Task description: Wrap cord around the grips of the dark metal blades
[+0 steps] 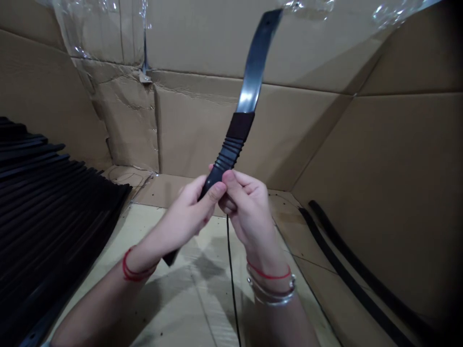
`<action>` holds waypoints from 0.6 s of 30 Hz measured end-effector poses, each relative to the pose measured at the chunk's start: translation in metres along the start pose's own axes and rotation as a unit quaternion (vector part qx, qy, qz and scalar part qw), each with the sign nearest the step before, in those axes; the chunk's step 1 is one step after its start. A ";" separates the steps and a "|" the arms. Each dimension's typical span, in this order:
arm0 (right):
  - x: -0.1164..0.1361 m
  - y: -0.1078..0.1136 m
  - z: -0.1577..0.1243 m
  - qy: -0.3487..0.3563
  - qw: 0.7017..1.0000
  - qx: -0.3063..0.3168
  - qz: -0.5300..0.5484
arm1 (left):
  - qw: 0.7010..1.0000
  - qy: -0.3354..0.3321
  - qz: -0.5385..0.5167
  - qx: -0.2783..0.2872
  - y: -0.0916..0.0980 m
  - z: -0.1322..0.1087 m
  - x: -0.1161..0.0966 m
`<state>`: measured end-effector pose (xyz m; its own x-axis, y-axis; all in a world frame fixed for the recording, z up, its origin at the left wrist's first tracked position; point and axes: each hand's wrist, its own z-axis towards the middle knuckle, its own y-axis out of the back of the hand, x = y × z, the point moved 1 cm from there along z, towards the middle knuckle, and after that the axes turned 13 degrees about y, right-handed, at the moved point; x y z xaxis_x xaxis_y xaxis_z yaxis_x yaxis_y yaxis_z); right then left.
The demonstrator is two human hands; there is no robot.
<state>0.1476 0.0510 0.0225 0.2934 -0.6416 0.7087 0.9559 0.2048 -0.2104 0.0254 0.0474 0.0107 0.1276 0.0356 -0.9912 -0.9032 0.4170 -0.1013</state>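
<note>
Black strip [227,155] is the main thing here, held up around the middle of the frame and leaning toward the upper right, its tip nearly at the top edge. The top part is a flat glossy band [255,72] with a slight bow in it, and I can't tell if it's metal or hard plastic. Under that sits a matte black collar [240,126], then a ribbed rubbery grip [220,166] running down into the hands. The bottom end pokes out below the left hand.

Both hands are clamped on it. The left hand [191,207] wraps the lower part with the thumb pressed on top, and the right hand [248,209] pinches it right beside that, the two almost touching. Left wrist has a red string bracelet [132,267]; right wrist has a red thread [269,275] plus silver bangles [271,293].

A thin black cord [231,284] runs down from under the hands across a pale cardboard sheet [181,294]. Lower left there's a big stack of similar black strips [50,202], and two long black strips [356,270] lie along the lower right, right by the wall. Cardboard walls [253,140] box the whole spot in, with clear plastic film [97,29] hanging along the top.
</note>
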 end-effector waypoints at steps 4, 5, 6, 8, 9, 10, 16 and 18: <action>0.007 0.002 -0.001 -0.008 1.000 0.014 0.007 | 0.988 0.048 -0.039 0.139 0.002 -0.004 -0.004; 0.009 0.003 -0.001 0.007 1.000 0.002 -0.004 | 0.990 0.029 -0.044 0.129 0.004 -0.004 -0.006; 0.011 0.003 -0.001 0.013 1.000 0.002 -0.015 | 0.992 0.010 -0.048 0.116 0.006 -0.003 -0.007; 0.012 0.004 -0.002 -0.001 0.999 0.039 -0.036 | 0.991 0.011 -0.057 0.124 0.009 -0.001 -0.008; 0.013 0.004 -0.002 -0.014 0.997 0.061 -0.046 | 0.987 0.030 -0.064 0.144 0.010 0.000 -0.008; 0.013 0.004 -0.002 -0.023 0.995 0.077 -0.051 | 0.982 0.049 -0.076 0.164 0.011 0.001 -0.008; 0.006 0.000 -0.001 0.028 0.995 0.023 -0.091 | 0.975 0.056 -0.159 0.146 0.004 0.003 -0.004; 0.004 -0.005 -0.004 0.036 0.996 -0.006 -0.086 | 0.976 0.053 -0.182 0.110 0.001 0.001 -0.004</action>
<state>0.1438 0.0442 0.0237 0.1254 -0.7179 0.6848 0.9920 0.0793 -0.0985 0.0250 0.0486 0.0142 0.3701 -0.2397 -0.8975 -0.6947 0.5700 -0.4387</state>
